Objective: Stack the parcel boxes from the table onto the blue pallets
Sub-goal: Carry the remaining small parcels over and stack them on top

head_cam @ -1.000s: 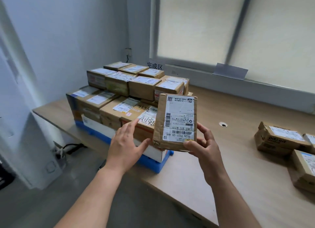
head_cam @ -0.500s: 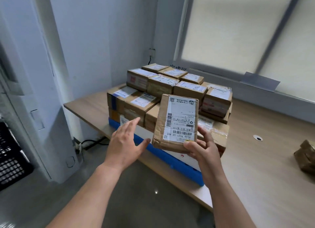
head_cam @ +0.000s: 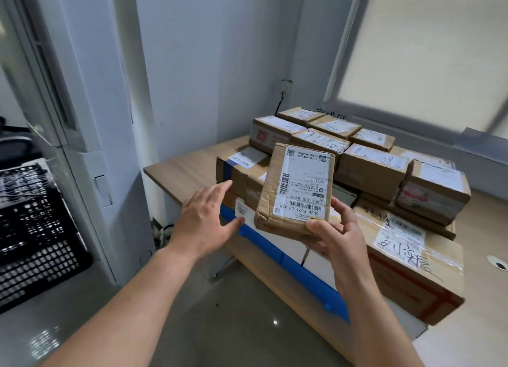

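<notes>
Parcel box (head_cam: 297,190) is hanging tilted, label showing, just before the stacked boxes (head_cam: 368,169) on the blue pallet (head_cam: 299,273), with the right grip (head_cam: 338,237) pinching its lower corner and the left grip (head_cam: 206,221) hovering wide, ideally supporting it while lowering it flat.
</notes>
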`<state>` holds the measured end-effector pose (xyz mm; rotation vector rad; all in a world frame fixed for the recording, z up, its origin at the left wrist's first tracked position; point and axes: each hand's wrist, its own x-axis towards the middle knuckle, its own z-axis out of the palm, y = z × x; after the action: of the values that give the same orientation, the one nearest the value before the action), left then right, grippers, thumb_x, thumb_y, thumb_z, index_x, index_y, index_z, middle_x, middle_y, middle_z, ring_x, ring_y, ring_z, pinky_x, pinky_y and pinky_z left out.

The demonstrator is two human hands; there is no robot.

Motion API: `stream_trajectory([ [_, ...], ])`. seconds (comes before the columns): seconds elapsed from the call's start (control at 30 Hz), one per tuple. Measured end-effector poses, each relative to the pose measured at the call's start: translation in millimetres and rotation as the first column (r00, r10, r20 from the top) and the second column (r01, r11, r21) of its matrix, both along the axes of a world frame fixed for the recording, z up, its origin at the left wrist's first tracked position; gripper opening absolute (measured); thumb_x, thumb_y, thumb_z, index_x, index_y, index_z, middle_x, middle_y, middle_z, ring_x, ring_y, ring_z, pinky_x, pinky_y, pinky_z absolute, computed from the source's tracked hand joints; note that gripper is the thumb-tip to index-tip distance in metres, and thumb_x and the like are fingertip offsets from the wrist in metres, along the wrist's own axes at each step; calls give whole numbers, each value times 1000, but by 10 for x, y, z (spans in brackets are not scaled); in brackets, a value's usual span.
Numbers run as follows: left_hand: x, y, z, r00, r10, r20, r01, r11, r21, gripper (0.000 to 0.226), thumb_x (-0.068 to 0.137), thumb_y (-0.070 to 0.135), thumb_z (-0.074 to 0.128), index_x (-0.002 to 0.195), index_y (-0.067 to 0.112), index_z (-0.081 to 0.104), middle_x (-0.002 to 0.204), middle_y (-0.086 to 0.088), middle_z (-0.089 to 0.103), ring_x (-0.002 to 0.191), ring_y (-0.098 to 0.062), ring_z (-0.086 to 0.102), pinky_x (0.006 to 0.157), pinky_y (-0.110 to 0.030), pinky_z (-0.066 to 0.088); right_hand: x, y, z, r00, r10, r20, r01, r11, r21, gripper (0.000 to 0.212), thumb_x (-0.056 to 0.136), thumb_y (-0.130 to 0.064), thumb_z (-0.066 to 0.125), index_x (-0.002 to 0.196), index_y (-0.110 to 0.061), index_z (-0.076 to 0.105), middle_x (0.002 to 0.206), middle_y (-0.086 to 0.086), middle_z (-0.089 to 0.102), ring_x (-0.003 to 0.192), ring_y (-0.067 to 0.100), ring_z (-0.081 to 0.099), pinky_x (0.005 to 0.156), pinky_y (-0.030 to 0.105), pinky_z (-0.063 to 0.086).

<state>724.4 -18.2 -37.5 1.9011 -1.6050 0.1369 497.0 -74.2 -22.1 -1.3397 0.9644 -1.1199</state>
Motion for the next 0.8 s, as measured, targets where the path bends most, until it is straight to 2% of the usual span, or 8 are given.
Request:
stream_trajectory([
  [0.13, 226, -248, 74, 997, 36, 74, -40, 998, 50, 79, 84, 53, 60, 148, 25, 21, 147, 2, 37, 135, -15, 33, 111, -31, 23, 209, -378, 41, 999, 14, 51, -15, 1000, 20, 57, 83, -4, 67, 131, -26, 45, 93, -1, 73, 77, 9, 71, 56, 16, 52],
  [0.27, 408, -569, 134, 992, 62, 109, -71, 995, 76, 81, 83, 55, 60, 148, 27, 21, 147, 3, 38, 135, -15, 33, 111, -32, 24, 362, -716, 23, 999, 3, 39, -4, 999, 32, 63, 78, -13, 74, 132, -29, 47, 96, -4, 74, 86, 16, 72, 74, 34, 57],
  [0.3, 425, -657, 141, 992, 57, 109, -66, 995, 80, 81, 83, 55, 60, 148, 27, 21, 147, 4, 38, 135, -15, 33, 111, -32, 24, 377, -784, 29, 999, -1, 35, 0, 999, 37, 63, 77, -16, 75, 132, -30, 47, 97, -3, 74, 87, 16, 71, 75, 35, 56],
  [0.43, 409, -986, 117, 994, 13, 109, -23, 995, 94, 81, 84, 54, 60, 149, 27, 19, 150, 4, 33, 137, -14, 30, 112, -31, 22, 396, -1024, 43, 1000, -20, 19, 19, 999, 42, 58, 81, -12, 71, 131, -30, 46, 92, -6, 72, 75, 5, 70, 65, 24, 49],
  [0.5, 413, -1129, 75, 994, -8, 111, -2, 995, 98, 81, 84, 54, 59, 149, 26, 20, 150, 3, 33, 138, -14, 29, 113, -32, 21, 406, -1115, 29, 999, -32, 6, 32, 998, 52, 58, 82, -14, 70, 132, -30, 45, 95, -4, 71, 76, 5, 69, 63, 22, 46],
  [0.6, 461, -1285, 5, 995, -32, 96, 22, 994, 103, 82, 83, 54, 60, 149, 26, 20, 150, 2, 35, 137, -16, 30, 113, -33, 22, 449, -1215, 12, 999, -54, 0, 54, 996, 68, 58, 81, -13, 70, 132, -28, 46, 99, -1, 71, 83, 8, 68, 62, 19, 47],
  [0.73, 586, -1448, -81, 996, -60, 59, 53, 993, 106, 83, 83, 55, 59, 149, 25, 20, 150, 2, 35, 137, -16, 31, 113, -34, 23, 615, -1316, 57, 998, -58, -14, 59, 994, 93, 56, 82, -10, 70, 130, -27, 46, 96, -1, 72, 73, 2, 69, 51, 12, 47],
  [0.8, 686, -1525, -111, 996, -74, 47, 69, 992, 103, 83, 84, 55, 60, 149, 24, 19, 150, 2, 35, 136, -17, 32, 112, -33, 23, 733, -1362, 76, 998, -61, -31, 64, 994, 90, 56, 82, -10, 70, 130, -26, 46, 93, -3, 72, 71, 0, 69, 52, 13, 47],
])
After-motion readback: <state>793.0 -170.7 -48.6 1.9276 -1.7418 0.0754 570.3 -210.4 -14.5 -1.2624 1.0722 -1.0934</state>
